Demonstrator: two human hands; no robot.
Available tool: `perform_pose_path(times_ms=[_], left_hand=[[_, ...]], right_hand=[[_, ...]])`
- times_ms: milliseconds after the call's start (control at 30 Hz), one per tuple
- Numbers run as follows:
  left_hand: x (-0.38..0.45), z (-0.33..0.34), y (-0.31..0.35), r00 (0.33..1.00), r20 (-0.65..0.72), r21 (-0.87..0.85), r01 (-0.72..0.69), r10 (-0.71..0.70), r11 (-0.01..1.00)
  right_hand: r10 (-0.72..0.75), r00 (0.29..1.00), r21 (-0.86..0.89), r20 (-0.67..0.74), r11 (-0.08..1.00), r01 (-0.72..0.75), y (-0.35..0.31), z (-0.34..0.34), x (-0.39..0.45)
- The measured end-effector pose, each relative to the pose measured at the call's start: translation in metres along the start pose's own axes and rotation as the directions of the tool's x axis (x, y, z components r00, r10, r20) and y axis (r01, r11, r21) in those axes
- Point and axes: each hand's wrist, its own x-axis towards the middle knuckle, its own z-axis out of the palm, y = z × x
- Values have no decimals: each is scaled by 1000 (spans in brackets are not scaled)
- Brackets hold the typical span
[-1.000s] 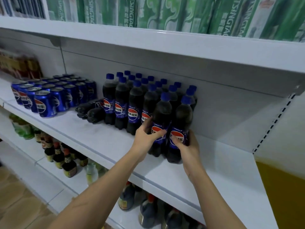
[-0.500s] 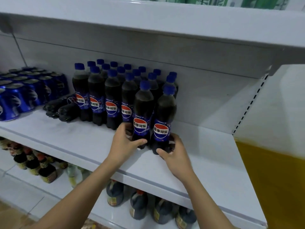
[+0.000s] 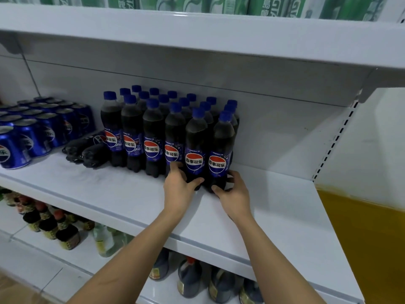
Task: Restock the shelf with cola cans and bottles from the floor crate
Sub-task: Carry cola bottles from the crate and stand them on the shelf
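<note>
Head view: both arms reach forward to white shelf (image 3: 274, 216). Left hand (image 3: 178, 187) fingers curled round base of front cola bottle (image 3: 195, 150); right hand (image 3: 235, 194) fingers curled round base of neighbouring bottle (image 3: 221, 152). Both bottles upright, right end of front row. Cola cans (image 3: 32, 130) far left.

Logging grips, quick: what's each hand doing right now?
Left hand: grips the fifth front bottle near its base.
Right hand: grips the end bottle near its base.

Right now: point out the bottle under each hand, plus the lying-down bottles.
left-hand bottle (image 3: 194, 150), head view, on label.
right-hand bottle (image 3: 219, 154), head view, on label.
lying bottles (image 3: 87, 150), head view, on dark body.
</note>
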Motion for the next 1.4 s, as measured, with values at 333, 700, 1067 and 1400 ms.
perform_pose_path(times_ms=[333, 700, 1067, 1400], left_hand=[[-18, 2, 9, 922, 150, 300, -386, 357, 872], [-45, 40, 44, 783, 405, 3, -517, 472, 856], [-192, 159, 171, 492, 768, -197, -429, 411, 881], [-436, 258, 279, 244, 938, -262, 31, 247, 965]], right_hand=[[7, 997, -15, 74, 1000, -6, 0, -4, -9], [111, 993, -51, -49, 992, -113, -7, -92, -44], [243, 885, -49, -398, 957, -285, 45, -280, -157], [462, 666, 182, -585, 876, -447, 120, -464, -357]])
